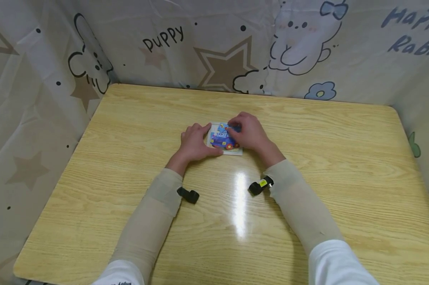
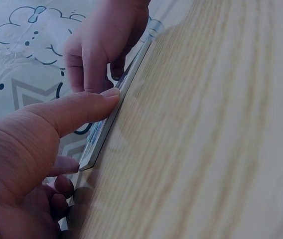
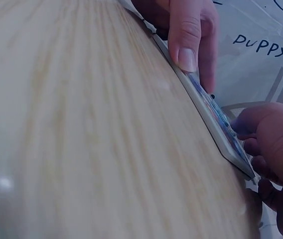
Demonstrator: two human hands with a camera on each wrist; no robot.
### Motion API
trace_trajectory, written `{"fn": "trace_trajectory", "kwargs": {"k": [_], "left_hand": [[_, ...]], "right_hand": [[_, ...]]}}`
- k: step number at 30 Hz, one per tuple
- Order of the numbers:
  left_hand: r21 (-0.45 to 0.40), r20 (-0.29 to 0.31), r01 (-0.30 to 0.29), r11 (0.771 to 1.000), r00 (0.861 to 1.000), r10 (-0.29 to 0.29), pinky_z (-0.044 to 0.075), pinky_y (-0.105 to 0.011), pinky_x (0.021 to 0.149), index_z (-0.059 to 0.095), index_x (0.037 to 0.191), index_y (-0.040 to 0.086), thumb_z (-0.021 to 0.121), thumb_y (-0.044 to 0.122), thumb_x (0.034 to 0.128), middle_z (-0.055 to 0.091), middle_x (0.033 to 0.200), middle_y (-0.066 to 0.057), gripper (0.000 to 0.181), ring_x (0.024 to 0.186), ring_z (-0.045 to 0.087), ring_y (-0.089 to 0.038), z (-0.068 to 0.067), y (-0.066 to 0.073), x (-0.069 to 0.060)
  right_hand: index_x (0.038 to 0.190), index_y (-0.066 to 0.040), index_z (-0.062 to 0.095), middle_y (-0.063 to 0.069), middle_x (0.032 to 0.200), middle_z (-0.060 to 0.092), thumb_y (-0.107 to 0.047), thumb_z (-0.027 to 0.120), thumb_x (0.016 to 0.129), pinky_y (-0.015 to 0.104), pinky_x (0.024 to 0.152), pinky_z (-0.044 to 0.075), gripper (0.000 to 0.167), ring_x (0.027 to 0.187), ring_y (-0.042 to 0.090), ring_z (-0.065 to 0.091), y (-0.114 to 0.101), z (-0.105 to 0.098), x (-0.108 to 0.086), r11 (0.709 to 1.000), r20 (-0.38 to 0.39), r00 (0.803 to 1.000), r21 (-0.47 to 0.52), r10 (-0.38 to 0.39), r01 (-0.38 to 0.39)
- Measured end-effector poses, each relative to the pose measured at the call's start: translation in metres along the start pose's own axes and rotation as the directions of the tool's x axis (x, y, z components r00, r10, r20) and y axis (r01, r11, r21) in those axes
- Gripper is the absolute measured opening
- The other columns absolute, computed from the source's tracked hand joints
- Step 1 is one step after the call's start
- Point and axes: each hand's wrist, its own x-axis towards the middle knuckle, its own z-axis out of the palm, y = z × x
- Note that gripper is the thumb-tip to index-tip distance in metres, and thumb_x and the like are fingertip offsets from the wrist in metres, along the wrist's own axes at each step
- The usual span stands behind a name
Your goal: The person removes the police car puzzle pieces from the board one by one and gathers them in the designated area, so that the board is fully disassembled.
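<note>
One puzzle board (image 1: 233, 152) sits at frame centre on the counter (image 1: 146, 114); left hand (image 1: 194, 144), fingers spread wide at its left and near edges, likely bracing against slip; right hand (image 1: 250, 132), fingers narrow, pinches a puzzle piece (image 1: 222, 127) near its top, likely for fine control

A wood-grain table (image 1: 342, 166) is stretching out around the left hand (image 1: 194, 144) and the right hand (image 1: 249, 132), and pale cloth (image 1: 128, 43) is hanging beyond them and off to both sides, so the place is looking like a small curtained-off booth. The cloth is showing cartoon animals (image 1: 303, 43), stars (image 1: 225, 65), a flower (image 1: 320, 91) and "puppy" lettering (image 1: 163, 38), lending a nursery feel, while black devices (image 1: 188, 195) are sitting by both wrists, suggesting a recording spot; what building is lying behind, I cannot tell.
</note>
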Motion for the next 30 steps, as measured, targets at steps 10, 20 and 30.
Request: {"fn": "trace_trajectory", "kwargs": {"k": [10,20,30], "left_hand": [[0.009,0.003,-0.004,1.0,1.0,0.004,0.025,-0.045,0.094,0.036,0.156,0.008,0.083,0.058,0.0723,0.046,0.12,-0.009,0.108,0.105,0.039,-0.027,-0.0004,-0.0004,0.0],[0.011,0.005,0.002,1.0,1.0,-0.002,0.024,-0.045,0.094,0.035,0.156,0.009,0.083,0.058,0.0732,0.046,0.121,-0.009,0.107,0.106,0.039,-0.027,-0.0011,0.0011,-0.0011],[0.023,0.016,0.001,1.0,1.0,-0.002,0.025,-0.044,0.094,0.035,0.156,0.01,0.082,0.059,0.0735,0.046,0.124,-0.01,0.107,0.107,0.039,-0.027,-0.0007,-0.0003,-0.0001]], "right_hand": [[0.111,-0.006,0.074,0.006,0.101,0.062,-0.036,0.079,0.086,0.04,0.088,0.044,0.04,0.093,0.022,0.056,0.0011,-0.0006,0.0017,1.0,0.002,1.0,-0.008,0.009,-0.009],[0.11,-0.006,0.076,0.006,0.097,0.061,-0.033,0.077,0.089,0.04,0.081,0.043,0.035,0.087,0.022,0.055,0.0021,0.0002,0.0038,1.0,-0.003,1.0,-0.022,0.014,-0.014],[0.115,-0.007,0.074,0.006,0.098,0.059,-0.033,0.077,0.089,0.039,0.081,0.043,0.037,0.088,0.022,0.054,0.0082,-0.0013,0.0089,1.0,0.029,1.0,-0.012,0.011,-0.01]]}}
